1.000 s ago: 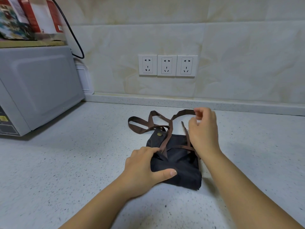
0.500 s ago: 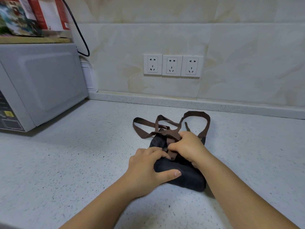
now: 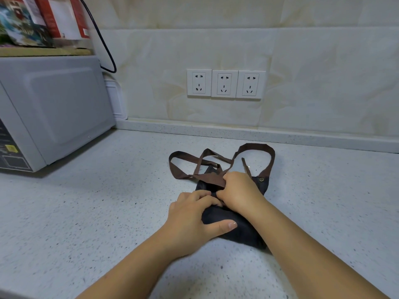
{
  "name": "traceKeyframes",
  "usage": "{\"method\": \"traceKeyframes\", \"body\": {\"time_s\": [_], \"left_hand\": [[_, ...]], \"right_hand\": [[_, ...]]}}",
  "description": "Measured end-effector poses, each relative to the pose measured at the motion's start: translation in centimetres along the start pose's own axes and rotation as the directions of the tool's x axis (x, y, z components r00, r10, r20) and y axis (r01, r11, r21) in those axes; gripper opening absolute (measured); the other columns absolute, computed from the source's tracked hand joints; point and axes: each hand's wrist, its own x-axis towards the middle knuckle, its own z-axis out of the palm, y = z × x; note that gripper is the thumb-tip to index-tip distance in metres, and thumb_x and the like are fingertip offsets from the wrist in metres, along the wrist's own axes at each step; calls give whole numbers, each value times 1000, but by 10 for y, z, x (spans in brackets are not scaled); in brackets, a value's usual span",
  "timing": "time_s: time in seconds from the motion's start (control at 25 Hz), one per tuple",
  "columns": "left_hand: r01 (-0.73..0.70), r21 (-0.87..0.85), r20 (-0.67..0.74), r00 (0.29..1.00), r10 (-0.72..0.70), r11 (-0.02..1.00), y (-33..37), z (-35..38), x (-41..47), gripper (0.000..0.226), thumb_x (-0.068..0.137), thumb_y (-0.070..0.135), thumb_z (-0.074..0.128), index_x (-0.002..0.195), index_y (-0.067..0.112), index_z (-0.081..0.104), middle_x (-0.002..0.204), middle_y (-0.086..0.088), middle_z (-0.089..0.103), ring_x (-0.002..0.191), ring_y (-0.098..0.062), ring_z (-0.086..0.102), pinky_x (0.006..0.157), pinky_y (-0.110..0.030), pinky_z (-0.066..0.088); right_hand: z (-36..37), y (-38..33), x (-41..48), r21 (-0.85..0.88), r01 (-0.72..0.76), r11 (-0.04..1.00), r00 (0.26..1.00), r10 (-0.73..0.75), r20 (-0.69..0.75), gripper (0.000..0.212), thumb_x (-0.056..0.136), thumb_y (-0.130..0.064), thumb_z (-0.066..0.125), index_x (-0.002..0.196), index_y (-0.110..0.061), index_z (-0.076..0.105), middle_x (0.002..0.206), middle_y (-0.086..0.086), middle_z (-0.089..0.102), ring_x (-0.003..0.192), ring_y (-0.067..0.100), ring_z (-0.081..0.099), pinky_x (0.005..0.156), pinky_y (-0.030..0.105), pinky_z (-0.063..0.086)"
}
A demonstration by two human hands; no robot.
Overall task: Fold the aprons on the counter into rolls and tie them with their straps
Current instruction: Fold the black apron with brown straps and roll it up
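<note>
A dark navy apron (image 3: 241,231) lies rolled into a bundle on the speckled counter (image 3: 86,212). Its brown straps (image 3: 259,147) loop loosely beyond the roll toward the wall. My left hand (image 3: 194,221) clamps the roll's near left side, thumb stretched across the fabric. My right hand (image 3: 239,193) rests on top of the roll and pinches a brown strap against it. A brass button (image 3: 261,179) shows at the roll's far right corner. Most of the roll's middle is hidden under my hands.
A grey microwave (image 3: 54,108) stands at the left with boxes (image 3: 43,20) stacked on a board on top. A black cable (image 3: 103,44) hangs behind it. Three wall sockets (image 3: 225,83) sit on the tiled backsplash above the counter's raised back edge.
My right hand came down from holding a strap up near the wall and now presses the strap onto the roll. The strap loop settled on the counter. My left hand stayed put.
</note>
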Motion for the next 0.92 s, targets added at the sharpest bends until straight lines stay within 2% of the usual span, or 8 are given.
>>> {"method": "traceKeyframes", "body": {"time_s": [0.12,0.24,0.36,0.48,0.56,0.64,0.84,0.92], "left_hand": [[-4,18,1,1000,4,1000,2,0,0,55,77,74,52,124,44,52,140,27,35,127,-2,23,101,-26,13],[-12,35,-7,1000,12,999,3,0,0,57,78,74,51,127,44,51,140,28,37,125,-2,25,100,-26,15],[-6,53,-3,1000,6,999,3,0,0,59,79,75,49,129,44,50,140,28,36,125,-2,25,101,-27,17],[-4,70,6,1000,4,998,3,0,2,62,78,76,48,132,43,50,143,28,35,128,-3,24,104,-29,18],[-7,70,11,1000,6,998,3,0,2,61,79,75,49,132,43,50,145,27,34,129,-3,23,105,-30,17],[-8,70,13,1000,8,998,3,0,2,60,80,74,50,132,44,50,146,27,33,131,-3,22,105,-29,16],[4,79,29,1000,-6,997,2,0,3,64,78,77,47,133,45,49,150,24,30,134,-5,21,111,-35,16],[2,84,33,999,-4,996,1,0,3,70,75,80,43,135,45,46,150,25,31,134,-6,22,111,-36,17]], "right_hand": [[4,3,1,10,27,1000,999,-27,-34,5,83,-16,58,86,-14,54,79,3,54,73,21,53,49,22,34],[1,7,2,58,-8,998,1000,8,12,10,83,-17,59,91,-11,59,83,6,61,75,22,57,51,24,36],[-2,9,3,86,-24,996,996,17,87,21,85,-17,60,104,-9,64,95,10,66,85,25,62,62,28,44],[0,7,7,69,-21,997,998,16,69,28,90,-29,61,109,-9,64,102,9,67,96,25,63,73,28,45],[-2,4,8,28,-11,1000,998,9,67,31,91,-34,59,112,-11,63,106,7,66,101,25,62,73,27,42],[-1,4,7,28,8,1000,999,-9,32,25,90,-31,60,109,-15,63,103,6,67,98,24,62,71,26,42],[5,11,2,273,18,962,999,-7,-40,12,79,-14,60,91,-16,63,80,4,66,75,23,64,68,36,54],[1,12,-2,553,35,833,999,-23,-27,13,80,-11,63,92,-14,64,81,5,68,72,21,64,65,35,53]]}}
